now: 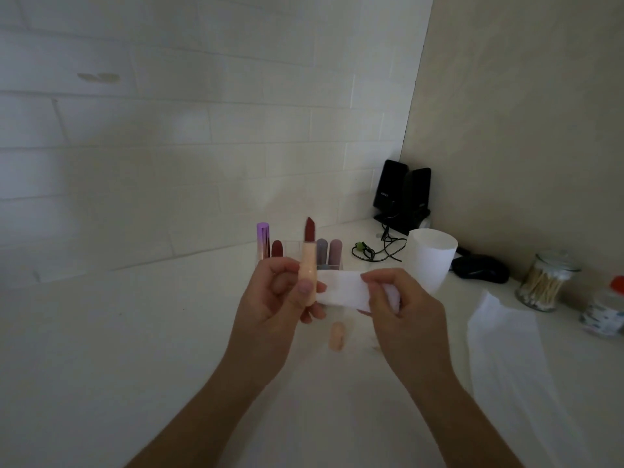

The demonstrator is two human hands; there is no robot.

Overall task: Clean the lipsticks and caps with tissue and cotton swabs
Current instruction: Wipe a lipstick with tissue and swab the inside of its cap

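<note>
Left hand (280, 295) is gripping the lipstick (308, 268) upright, bullet (310, 230) clear, while right hand (401, 298) is pinching the tissue (341, 289) just beside it, seemingly readying a wipe.

- The left half of the worktop (101, 332) is open surface right back to the tiled wall (169, 130).
- Mid-frame, the left hand (277, 298) gripping an upright lipstick (309, 265) and the right hand (401, 298) pinching a tissue (341, 288) hang above the worktop. A peach cap (336, 336) lies on it below, between them.
- Just behind, a row of standing lipsticks (336, 249) bars the way to the wall.
- The right side is crowded: white cup (432, 261), cable (378, 251), speakers (401, 194) in the corner, mouse (479, 268), swab jar (543, 282), and a small tub (604, 315) at the frame edge.
- A flat tissue sheet (506, 349) lies before the jar.
</note>
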